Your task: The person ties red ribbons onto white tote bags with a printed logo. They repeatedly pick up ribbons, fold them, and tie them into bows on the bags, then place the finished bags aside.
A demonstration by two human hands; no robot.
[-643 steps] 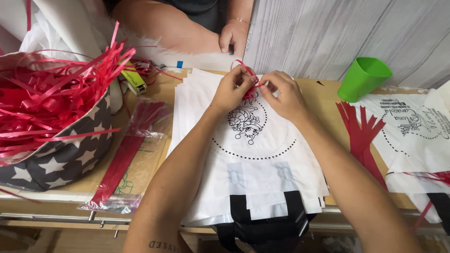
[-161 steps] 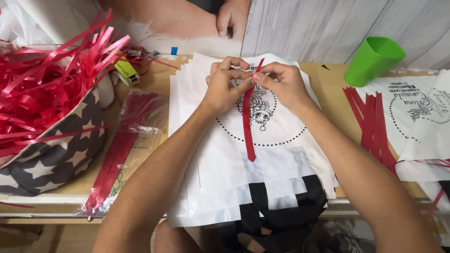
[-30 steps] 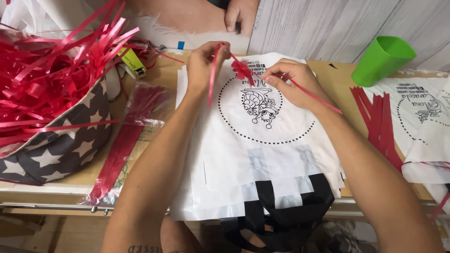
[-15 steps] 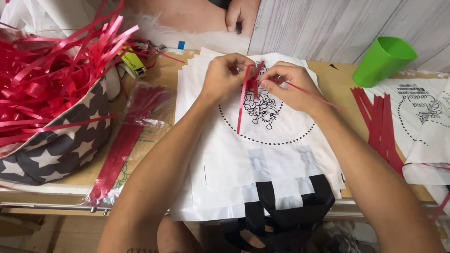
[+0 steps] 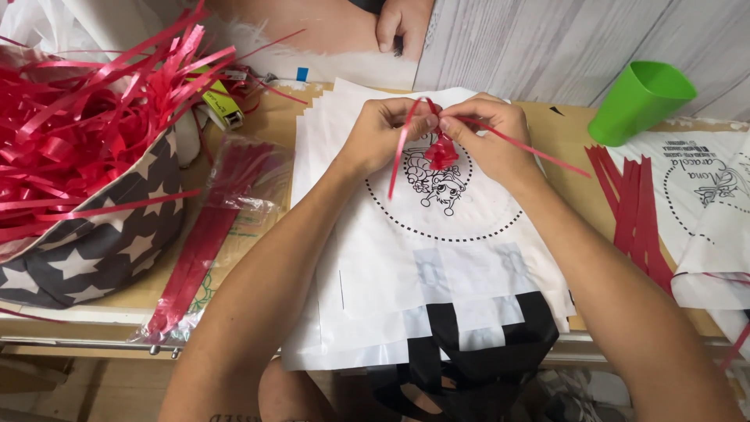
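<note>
Red ribbon: knot at upper centre, pinched by your left hand and right hand fingers over the white bag; fingertips hide the tie.

green cup, star-patterned basket of red strips, yellow lighter

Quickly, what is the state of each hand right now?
Left hand: closed, pinching the red ribbon.
Right hand: closed, pinching the same red ribbon.
</note>
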